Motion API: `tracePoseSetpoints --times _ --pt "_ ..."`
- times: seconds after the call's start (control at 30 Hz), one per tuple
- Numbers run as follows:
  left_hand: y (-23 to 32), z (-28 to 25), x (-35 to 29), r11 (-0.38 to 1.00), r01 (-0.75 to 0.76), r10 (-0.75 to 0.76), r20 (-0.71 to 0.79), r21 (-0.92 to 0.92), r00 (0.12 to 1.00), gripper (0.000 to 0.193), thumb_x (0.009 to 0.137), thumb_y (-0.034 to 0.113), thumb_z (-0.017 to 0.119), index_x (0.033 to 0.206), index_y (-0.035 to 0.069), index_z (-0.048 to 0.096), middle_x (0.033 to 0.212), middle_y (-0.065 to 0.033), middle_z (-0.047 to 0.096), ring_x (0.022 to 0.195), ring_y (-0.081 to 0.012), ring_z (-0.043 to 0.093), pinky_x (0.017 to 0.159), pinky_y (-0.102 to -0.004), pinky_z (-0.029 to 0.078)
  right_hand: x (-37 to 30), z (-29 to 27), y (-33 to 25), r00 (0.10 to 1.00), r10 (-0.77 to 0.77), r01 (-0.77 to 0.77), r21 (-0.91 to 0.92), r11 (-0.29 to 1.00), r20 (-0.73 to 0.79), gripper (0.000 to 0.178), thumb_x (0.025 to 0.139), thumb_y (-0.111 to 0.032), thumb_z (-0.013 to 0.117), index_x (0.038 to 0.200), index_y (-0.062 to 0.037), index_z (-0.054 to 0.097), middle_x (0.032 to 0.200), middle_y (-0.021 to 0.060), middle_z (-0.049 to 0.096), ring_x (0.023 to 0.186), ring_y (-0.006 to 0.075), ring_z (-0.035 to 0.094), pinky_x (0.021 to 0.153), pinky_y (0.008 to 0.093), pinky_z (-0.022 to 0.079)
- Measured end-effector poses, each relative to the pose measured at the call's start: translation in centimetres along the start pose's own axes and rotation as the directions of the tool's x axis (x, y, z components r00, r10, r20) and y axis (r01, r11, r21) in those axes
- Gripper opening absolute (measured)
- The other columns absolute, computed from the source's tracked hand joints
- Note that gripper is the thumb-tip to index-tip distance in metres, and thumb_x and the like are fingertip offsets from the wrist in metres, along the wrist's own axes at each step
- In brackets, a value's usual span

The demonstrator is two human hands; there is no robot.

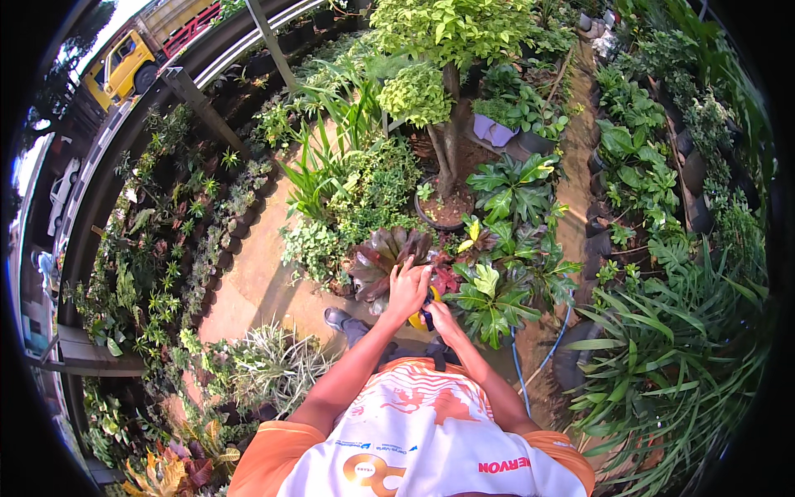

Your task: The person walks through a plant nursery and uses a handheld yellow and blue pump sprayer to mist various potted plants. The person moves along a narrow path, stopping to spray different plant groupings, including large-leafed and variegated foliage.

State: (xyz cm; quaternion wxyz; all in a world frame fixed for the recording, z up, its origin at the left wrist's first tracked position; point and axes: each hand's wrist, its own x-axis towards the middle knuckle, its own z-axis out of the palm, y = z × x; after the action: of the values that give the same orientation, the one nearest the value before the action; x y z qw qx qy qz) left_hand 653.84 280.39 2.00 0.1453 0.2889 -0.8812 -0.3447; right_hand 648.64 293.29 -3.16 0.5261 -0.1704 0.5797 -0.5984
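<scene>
A: Item one, largest: the tree (447, 50) at twelve o'clock, trunk running down into a round dark pot (445, 209). Entry?

B: Upright, untouched, well apart from both hands. Next in size, the paved path (257, 273) at nine o'clock, with rows of small potted plants (166, 248) along its far edge.

A: Item three, the dark red-leaved plant (383, 258).

B: Just above centre, at about eleven o'clock from the hands. This is the plant being handled. The left hand (407, 288) lies on its leaves at their right edge, fingers spread and curled down over the foliage, touching rather than clamped, as far as I can judge. No loose leaves are visible around it.

A: Item four, the broad green-leaved plant (489, 298).

B: At three o'clock from the hands, just beside them. Not touched.

A: Item five, the blue hose (520, 373).

B: At five o'clock, curving along the ground. Lying free.

A: Smallest: the yellow tool (421, 318).

B: Directly below the left hand. The right hand (440, 319) is closed around its dark handle; the working end is hidden, so its kind cannot be told.

A: Progress?

B: My judgement: early. Tool in hand, plant steadied, nothing yet visibly done to the leaves.
</scene>
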Motion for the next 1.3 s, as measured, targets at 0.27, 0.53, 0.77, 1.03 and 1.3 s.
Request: tracePoseSetpoints --times 0.27,0.53,0.77,1.03,1.3 --pt "-2.9 -0.1 -1.6 0.994 0.089 -0.091 -0.043 -0.056 0.995 0.038 0.101 0.031 0.041 0.100 0.006 0.070 0.107 -0.0159 0.068 0.126 -0.0372 0.049 0.108 -0.0529 0.028 1.3 1.4 2.2 0.996 0.013 -0.012 -0.012 1.000 0.086 0.020 0.096 -0.015 0.041 0.089 -0.0043 0.057 0.074 0.0003 0.057 0.067 0.0091 0.053 0.065 0.0252 0.042" --pt "-4.7 0.1 -2.5 0.992 0.088 -0.095 -0.078 -0.093 0.992 0.037 0.098 0.029 0.046 0.084 0.000 0.063 0.092 -0.0209 0.067 0.115 -0.0403 0.055 0.099 -0.0530 0.038 1.4 2.9 2.9 0.996 0.045 -0.045 0.001 0.999 0.083 0.023 0.096 -0.017 0.042 0.084 -0.0051 0.058 0.072 -0.0009 0.056 0.066 0.0089 0.052 0.064 0.0251 0.041" --pt "-5.4 -0.4 -2.7 0.991 0.077 -0.091 -0.126 -0.112 0.988 0.035 0.096 0.026 0.050 0.076 0.000 0.061 0.083 -0.0202 0.066 0.106 -0.0403 0.059 0.092 -0.0489 0.044 2.0 3.4 3.4 0.994 0.065 -0.065 -0.010 0.998 0.091 0.025 0.098 -0.020 0.044 0.083 -0.0070 0.059 0.073 -0.0017 0.056 0.066 0.0077 0.050 0.063 0.0245 0.039" --pt "-6.6 -1.0 -3.2 0.984 0.099 -0.131 -0.227 -0.146 0.965 0.034 0.094 0.024 0.053 0.072 -0.002 0.060 0.077 -0.0234 0.063 0.100 -0.0428 0.061 0.087 -0.0497 0.047 3.2 4.3 4.4 0.984 0.080 -0.078 -0.022 0.997 0.161 0.025 0.098 -0.022 0.045 0.084 -0.0073 0.059 0.073 -0.0018 0.057 0.067 0.0078 0.050 0.063 0.0241 0.039" --pt "-7.6 -2.5 -3.6 0.984 0.131 -0.160 -0.287 -0.119 0.944 0.034 0.094 0.023 0.054 0.072 -0.003 0.059 0.075 -0.0251 0.061 0.094 -0.0449 0.061 0.089 -0.0484 0.047 4.4 5.7 5.1 0.971 0.144 -0.135 -0.063 0.989 0.189 0.024 0.098 -0.021 0.045 0.086 -0.0059 0.059 0.076 0.0001 0.058 0.068 0.0091 0.051 0.064 0.0247 0.039"
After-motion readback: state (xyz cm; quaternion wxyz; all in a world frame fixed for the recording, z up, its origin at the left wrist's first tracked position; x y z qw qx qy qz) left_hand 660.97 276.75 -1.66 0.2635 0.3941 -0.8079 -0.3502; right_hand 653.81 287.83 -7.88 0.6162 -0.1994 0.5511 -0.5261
